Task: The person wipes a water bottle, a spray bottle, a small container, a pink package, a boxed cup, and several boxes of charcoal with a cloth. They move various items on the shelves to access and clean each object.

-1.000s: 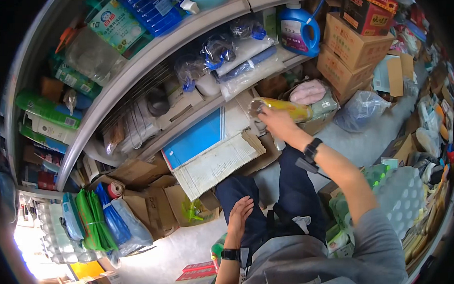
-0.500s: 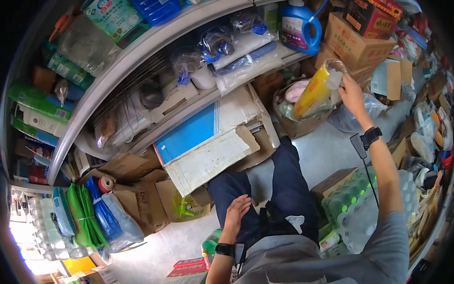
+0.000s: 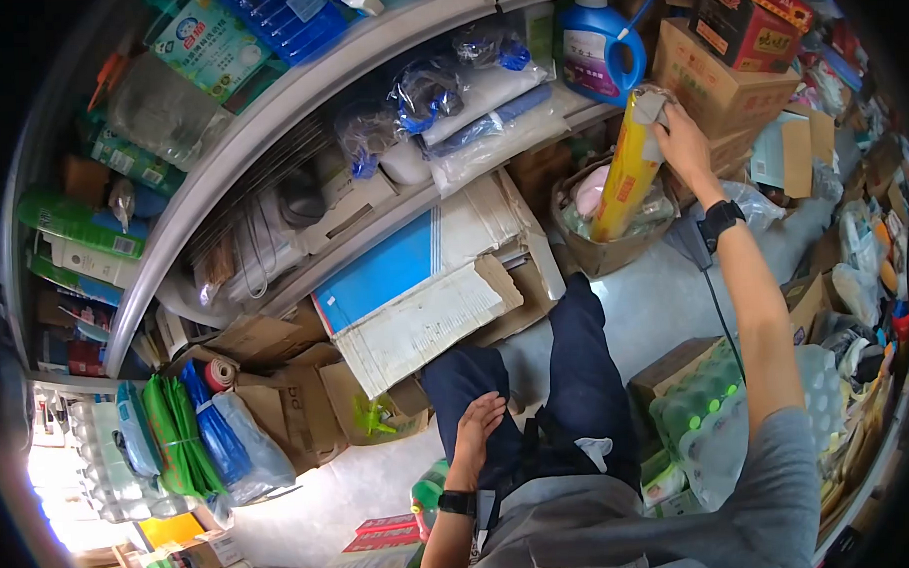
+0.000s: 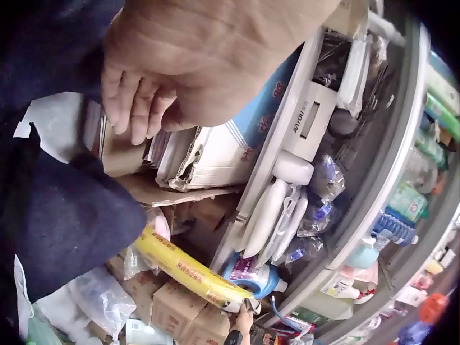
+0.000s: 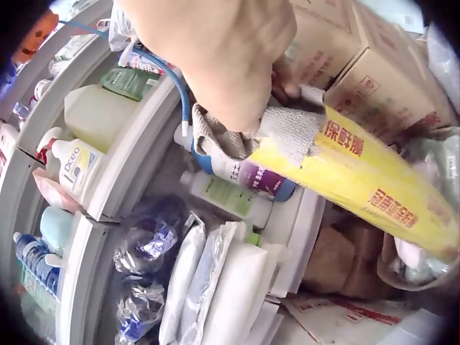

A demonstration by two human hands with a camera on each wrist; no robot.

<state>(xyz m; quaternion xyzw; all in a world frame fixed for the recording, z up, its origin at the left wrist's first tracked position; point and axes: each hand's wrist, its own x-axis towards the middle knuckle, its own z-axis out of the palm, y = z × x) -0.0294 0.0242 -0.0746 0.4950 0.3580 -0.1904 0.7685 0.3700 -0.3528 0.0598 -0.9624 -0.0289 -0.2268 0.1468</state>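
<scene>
My right hand (image 3: 685, 146) grips the upper end of a long yellow roll of cling film (image 3: 628, 178) with red lettering. The roll stands tilted, its lower end inside an open carton (image 3: 614, 256) that also holds a pink bundle (image 3: 591, 191) and clear plastic. In the right wrist view, the fingers curl at the roll's end, where a grey woven cloth (image 5: 291, 133) bunches out around the rim. My left hand (image 3: 477, 428) lies over the left thigh with fingers extended, holding nothing. The left wrist view shows that hand (image 4: 194, 65) large, above the flattened boxes.
A blue detergent jug (image 3: 597, 54) stands on the shelf behind the roll. Stacked cartons (image 3: 723, 84) rise to the right. Flattened cardboard (image 3: 431, 325) leans against the shelf before the knees. Packs of green-capped bottles (image 3: 714, 405) sit by the right leg.
The right hand has swung the cling film roll from lying nearly level to a steep tilt, first moving right, then slightly up and back left. The left hand stays over the thigh.
</scene>
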